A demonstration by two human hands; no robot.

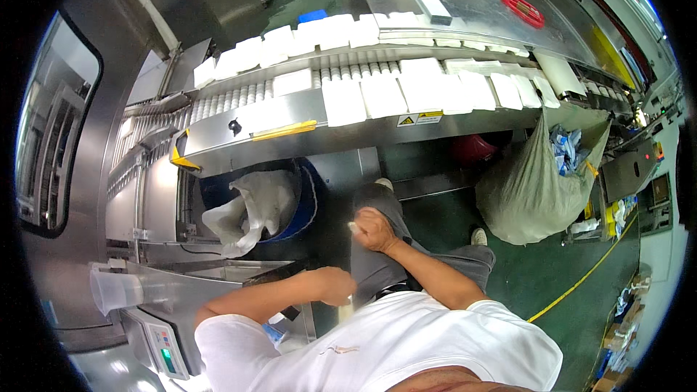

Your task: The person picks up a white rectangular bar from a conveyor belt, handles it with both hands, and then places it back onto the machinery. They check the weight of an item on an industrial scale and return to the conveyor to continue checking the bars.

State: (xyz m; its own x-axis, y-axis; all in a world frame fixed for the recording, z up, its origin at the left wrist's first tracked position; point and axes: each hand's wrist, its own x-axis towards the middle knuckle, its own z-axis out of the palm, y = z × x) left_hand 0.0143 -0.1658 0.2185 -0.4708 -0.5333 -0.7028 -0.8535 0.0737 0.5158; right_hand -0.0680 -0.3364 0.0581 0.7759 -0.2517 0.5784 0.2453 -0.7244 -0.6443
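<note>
My right hand [374, 230] is closed in a fist above my grey-trousered lap. A small white bit shows at its thumb side, too small to name. Closer to my body, my left hand [337, 287] is curled with its back up, so its fingers are mostly hidden. Something pale shows just below it, and I cannot make out what. Both hands are apart from the roller conveyor [250, 93] in front of me. White flat packs [382, 96] stand in a row along its near edge, and another row of white packs [294, 39] runs behind.
A blue bin [308, 199] with a white plastic bag [265, 203] stands left of my legs. At the right hangs a large sack [526, 185] with blue-white wrappers inside. Red-handled scissors [523, 11] lie on the steel table [475, 0]. A digital scale [163, 348] and clear jug [116, 289] are at lower left.
</note>
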